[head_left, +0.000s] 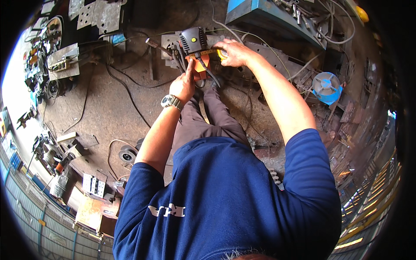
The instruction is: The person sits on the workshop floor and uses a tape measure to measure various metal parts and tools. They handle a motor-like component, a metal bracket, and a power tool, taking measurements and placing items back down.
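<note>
My right hand (236, 53) is closed round a yellow tape measure (222, 55). Its yellow blade (208, 51) is drawn out to the left, across the front of a black finned machine housing (193, 39) with a yellow-green round spot on top. My left hand (183, 86), with a watch at the wrist, stretches its index finger up to an orange part (200, 64) below the housing, close to the blade's left end. Whether the fingertip touches the blade is unclear, and the other fingers are mostly hidden. A thick black cable (209, 71) hangs down in front of the orange part.
A blue metal bench (255, 17) with loose tools stands at the far right. Nearer on the right lies a round blue-and-grey fan-like object (326, 86). Black cables (130, 93) cross the floor at left, near a wire spool (127, 154). Metal plates (99, 17) lie at the far left.
</note>
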`<action>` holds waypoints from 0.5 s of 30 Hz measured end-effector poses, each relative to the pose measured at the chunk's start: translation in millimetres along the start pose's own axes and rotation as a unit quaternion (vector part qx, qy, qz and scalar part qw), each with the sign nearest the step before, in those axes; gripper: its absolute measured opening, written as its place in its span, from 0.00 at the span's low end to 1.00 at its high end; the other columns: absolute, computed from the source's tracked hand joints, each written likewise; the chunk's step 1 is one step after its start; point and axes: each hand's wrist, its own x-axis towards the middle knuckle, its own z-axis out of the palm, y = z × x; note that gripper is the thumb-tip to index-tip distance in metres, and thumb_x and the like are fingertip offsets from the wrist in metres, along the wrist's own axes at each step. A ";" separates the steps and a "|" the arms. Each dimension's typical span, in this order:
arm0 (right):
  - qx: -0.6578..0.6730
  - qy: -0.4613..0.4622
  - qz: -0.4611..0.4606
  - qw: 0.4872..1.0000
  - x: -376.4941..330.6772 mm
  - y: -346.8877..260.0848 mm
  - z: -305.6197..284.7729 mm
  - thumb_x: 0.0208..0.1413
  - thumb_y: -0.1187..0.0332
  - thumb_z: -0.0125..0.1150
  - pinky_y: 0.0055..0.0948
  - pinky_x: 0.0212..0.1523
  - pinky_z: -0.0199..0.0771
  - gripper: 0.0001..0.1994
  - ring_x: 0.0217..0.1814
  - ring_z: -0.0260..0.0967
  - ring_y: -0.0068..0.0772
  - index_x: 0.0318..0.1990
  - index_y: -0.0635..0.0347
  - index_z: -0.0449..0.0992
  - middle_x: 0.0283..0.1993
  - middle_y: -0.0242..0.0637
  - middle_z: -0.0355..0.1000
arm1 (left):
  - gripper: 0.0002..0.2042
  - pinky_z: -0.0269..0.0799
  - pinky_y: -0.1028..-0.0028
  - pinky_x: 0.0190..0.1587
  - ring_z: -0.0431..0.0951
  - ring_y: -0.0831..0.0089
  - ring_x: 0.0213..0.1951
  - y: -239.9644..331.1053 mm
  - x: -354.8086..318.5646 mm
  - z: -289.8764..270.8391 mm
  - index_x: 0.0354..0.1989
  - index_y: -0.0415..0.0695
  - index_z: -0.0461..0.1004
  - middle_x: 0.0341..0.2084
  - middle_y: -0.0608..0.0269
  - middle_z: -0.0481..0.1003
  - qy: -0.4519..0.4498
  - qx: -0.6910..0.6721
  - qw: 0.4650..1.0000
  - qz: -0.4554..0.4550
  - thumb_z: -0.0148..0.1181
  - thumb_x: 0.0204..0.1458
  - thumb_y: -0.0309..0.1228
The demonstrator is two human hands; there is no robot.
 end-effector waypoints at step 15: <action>0.265 0.119 0.217 0.932 -183.4 83.7 100.5 0.42 0.69 0.78 0.40 0.61 0.73 0.37 0.60 0.71 0.45 0.64 0.51 0.70 0.57 0.48 0.71 | 0.10 0.73 0.50 0.42 0.75 0.39 0.39 -143.8 -139.4 10.3 0.37 0.39 0.68 0.36 0.43 0.74 0.084 0.052 0.979 -0.178 0.59 0.55 0.32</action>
